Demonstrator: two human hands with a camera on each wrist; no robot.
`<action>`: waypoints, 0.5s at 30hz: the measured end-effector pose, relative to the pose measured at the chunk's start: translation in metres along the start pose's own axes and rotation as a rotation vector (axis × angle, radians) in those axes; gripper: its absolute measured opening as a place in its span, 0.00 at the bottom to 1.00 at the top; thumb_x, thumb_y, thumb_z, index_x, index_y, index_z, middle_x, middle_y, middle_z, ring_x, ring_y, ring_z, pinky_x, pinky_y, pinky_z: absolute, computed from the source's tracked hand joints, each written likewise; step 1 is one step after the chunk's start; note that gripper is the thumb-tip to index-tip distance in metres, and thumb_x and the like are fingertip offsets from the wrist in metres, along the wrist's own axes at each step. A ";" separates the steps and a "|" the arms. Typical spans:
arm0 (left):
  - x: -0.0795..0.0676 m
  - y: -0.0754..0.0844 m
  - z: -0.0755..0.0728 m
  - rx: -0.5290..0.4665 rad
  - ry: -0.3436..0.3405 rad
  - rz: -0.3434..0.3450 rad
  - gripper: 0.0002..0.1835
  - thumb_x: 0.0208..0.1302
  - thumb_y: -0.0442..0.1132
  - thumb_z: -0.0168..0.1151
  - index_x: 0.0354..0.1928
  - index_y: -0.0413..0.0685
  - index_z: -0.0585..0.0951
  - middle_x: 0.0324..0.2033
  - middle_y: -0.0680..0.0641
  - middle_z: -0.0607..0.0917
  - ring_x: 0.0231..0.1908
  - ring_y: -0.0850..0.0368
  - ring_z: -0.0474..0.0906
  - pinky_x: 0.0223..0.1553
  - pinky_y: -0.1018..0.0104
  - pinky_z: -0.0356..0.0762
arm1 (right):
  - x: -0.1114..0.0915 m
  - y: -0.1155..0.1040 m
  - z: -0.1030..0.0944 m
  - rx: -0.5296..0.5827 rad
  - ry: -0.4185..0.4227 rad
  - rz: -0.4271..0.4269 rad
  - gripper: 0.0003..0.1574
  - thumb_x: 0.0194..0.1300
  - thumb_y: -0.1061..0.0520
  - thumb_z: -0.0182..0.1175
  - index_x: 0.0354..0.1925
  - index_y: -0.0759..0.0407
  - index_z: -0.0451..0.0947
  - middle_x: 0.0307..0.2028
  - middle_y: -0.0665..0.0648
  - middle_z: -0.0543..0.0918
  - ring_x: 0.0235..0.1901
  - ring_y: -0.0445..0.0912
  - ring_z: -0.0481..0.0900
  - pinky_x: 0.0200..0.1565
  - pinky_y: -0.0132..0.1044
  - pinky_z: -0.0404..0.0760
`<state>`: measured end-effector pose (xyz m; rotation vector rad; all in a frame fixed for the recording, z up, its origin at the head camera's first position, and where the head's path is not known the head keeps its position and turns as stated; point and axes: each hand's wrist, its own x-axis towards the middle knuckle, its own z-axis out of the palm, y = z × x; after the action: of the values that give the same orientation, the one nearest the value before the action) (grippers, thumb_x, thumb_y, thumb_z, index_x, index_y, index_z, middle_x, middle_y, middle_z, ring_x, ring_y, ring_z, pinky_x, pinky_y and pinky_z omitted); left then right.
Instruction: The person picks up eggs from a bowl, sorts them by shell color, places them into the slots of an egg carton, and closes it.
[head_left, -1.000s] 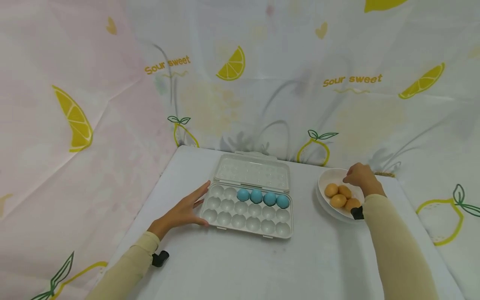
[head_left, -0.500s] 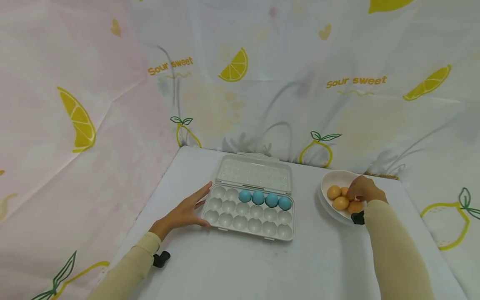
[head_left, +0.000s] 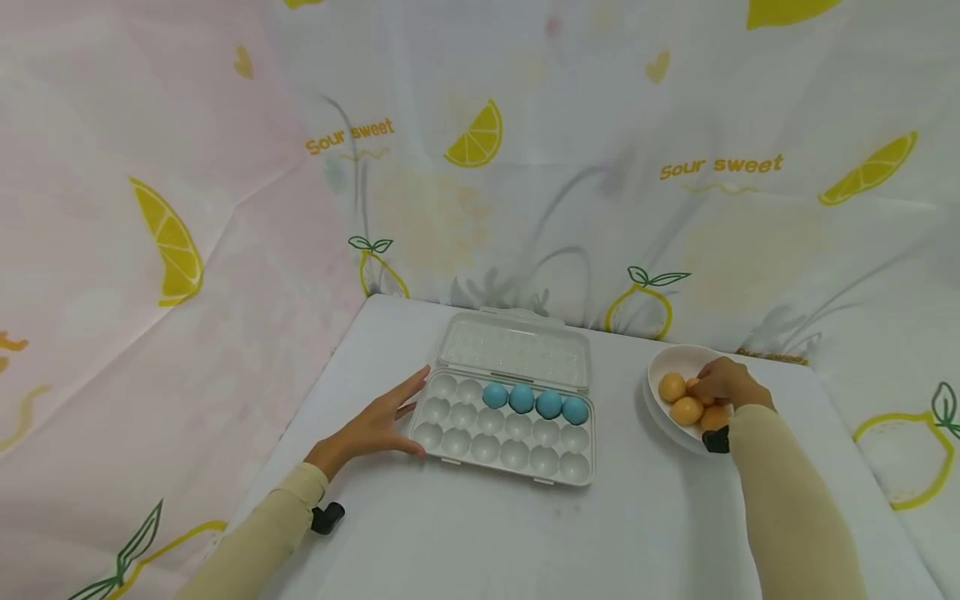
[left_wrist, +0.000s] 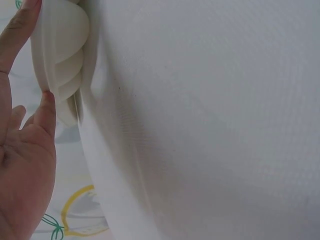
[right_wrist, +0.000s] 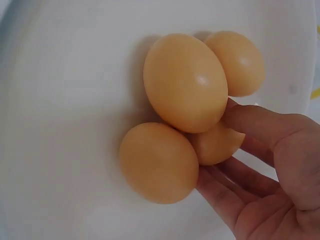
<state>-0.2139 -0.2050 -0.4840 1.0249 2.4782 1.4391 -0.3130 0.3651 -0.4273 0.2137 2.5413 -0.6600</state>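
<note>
In the head view, a white egg tray (head_left: 514,455) lies with its clear lid (head_left: 517,346) folded back. Several blue eggs (head_left: 521,398) fill the right part of its far row; the other hollows hold nothing. My left hand (head_left: 371,427) spans the tray's left end, straight fingers and thumb touching its edge. My right hand (head_left: 731,383) reaches down into a white bowl (head_left: 651,386) at the right. The right wrist view shows thumb and fingers gripping one brown egg (right_wrist: 217,145), partly hidden. Other brown eggs (right_wrist: 185,82) lie closely around it.
A white cloth (head_left: 480,533) covers the table. Behind and to the left hangs a lemon-printed curtain (head_left: 555,192). A strip of tabletop lies between the tray and the bowl.
My right hand has lowered from above the bowl's far side into the eggs and now grips one. The left hand stays at the tray's end; the view has shifted slightly.
</note>
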 end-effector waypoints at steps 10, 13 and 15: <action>0.001 -0.002 0.001 0.010 -0.003 0.005 0.63 0.29 0.34 0.75 0.66 0.40 0.42 0.65 0.40 0.44 0.62 0.41 0.47 0.54 0.50 0.63 | -0.012 -0.002 -0.005 -0.075 0.062 -0.070 0.28 0.49 0.50 0.59 0.41 0.70 0.69 0.33 0.64 0.74 0.32 0.54 0.73 0.30 0.40 0.74; 0.001 -0.001 0.001 0.005 -0.004 0.005 0.63 0.29 0.34 0.75 0.66 0.40 0.42 0.66 0.40 0.44 0.62 0.40 0.46 0.54 0.50 0.64 | -0.015 -0.004 -0.010 -0.099 0.075 -0.087 0.30 0.50 0.50 0.59 0.45 0.70 0.68 0.36 0.66 0.73 0.31 0.53 0.74 0.30 0.40 0.75; 0.000 -0.001 0.001 0.007 -0.001 0.006 0.64 0.28 0.34 0.75 0.66 0.40 0.42 0.66 0.40 0.43 0.62 0.41 0.46 0.54 0.51 0.64 | -0.016 -0.006 -0.013 -0.114 0.080 -0.106 0.31 0.50 0.51 0.59 0.47 0.70 0.67 0.38 0.66 0.73 0.30 0.52 0.74 0.30 0.40 0.77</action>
<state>-0.2144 -0.2042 -0.4857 1.0351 2.4829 1.4324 -0.3061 0.3661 -0.4071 0.0681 2.6727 -0.5537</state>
